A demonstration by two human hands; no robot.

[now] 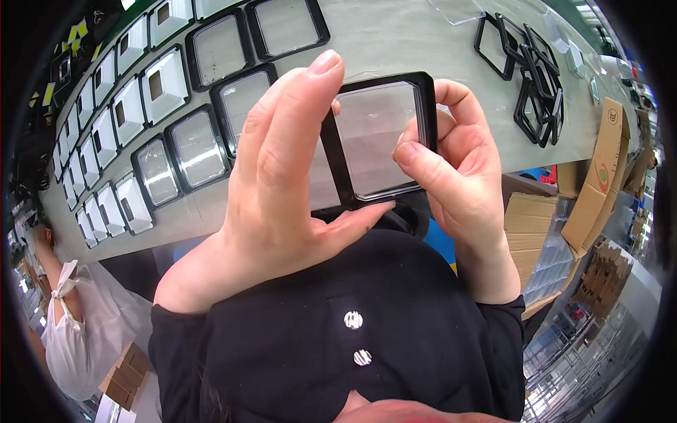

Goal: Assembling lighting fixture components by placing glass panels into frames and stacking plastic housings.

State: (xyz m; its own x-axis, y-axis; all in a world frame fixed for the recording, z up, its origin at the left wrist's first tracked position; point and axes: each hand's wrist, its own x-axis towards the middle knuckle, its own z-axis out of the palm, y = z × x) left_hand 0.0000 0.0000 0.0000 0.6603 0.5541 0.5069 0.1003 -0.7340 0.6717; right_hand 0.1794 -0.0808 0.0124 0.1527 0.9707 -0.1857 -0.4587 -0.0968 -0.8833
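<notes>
Framed panels [220, 53] lie on the table [395, 42] at upper left, loose frames [527, 56] at upper right, a cardboard box [591, 194] at right.

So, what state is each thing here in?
Held frame, raised off the table.
Left hand, open, fingers extended; contact with the frame unclear.
Right hand, closed on the frame's right side.
White-insert frames, laid in rows.
Clear-windowed frames, laid beside them.
Loose black frames, piled, overlapping.
Cardboard box, open, flap up.

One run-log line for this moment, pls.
right hand: pinching black-rimmed clear pane | left hand: extended by pane's left edge, contact unclear | table: white windowed pieces left, black frames right
</notes>
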